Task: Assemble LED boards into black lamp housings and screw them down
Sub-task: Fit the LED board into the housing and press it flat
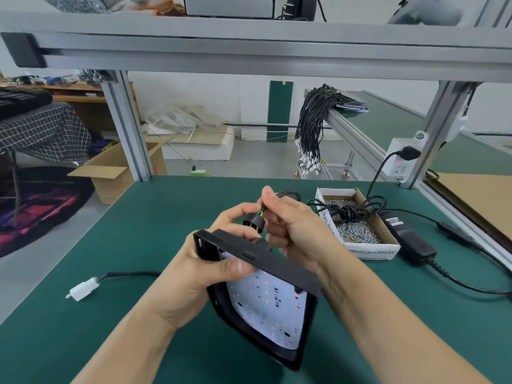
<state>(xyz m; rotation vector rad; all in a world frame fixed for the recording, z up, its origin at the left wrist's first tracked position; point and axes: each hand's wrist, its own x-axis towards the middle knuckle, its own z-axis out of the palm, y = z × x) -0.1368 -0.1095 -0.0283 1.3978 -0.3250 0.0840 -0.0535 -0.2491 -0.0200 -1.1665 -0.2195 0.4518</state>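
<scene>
A black lamp housing (pixel 277 261) is held tilted above the green mat, its open side facing me. A white LED board (pixel 266 309) with small red and orange dots lies inside it. My left hand (pixel 205 261) grips the housing's upper left corner, thumb over the rim. My right hand (pixel 293 223) pinches a black cable (pixel 288 194) with coloured wires just above a round black gland nut (pixel 253 221) at the housing's top edge.
A cardboard box of silver screws (pixel 357 231) sits right of my hands, a tangled black cord over it. A black power adapter (pixel 410 239) lies further right, plugged into a white socket (pixel 401 156). A white connector (pixel 83 289) on a black lead lies left.
</scene>
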